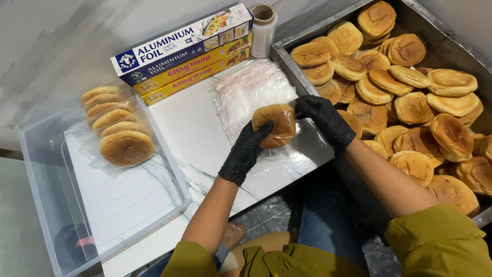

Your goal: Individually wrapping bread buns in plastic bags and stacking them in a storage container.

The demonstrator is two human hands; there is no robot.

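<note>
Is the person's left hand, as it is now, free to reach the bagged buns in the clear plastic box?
Probably not at once: the left hand is gripping a bun together with the right hand. The path to the bagged buns in the clear plastic box looks unobstructed.

**Pale wall, white slab, tiled floor**

I sit low at a white marble-look slab (189, 138) with grey veins, its surface glossy under soft, even light. Beyond it a pale grey wall (61, 36) runs across the top, streaked with faint shadow. Under my knees the floor (266, 208) is dark, shiny tile; at the left edge a paler greenish tile (15, 225) shows.
</note>
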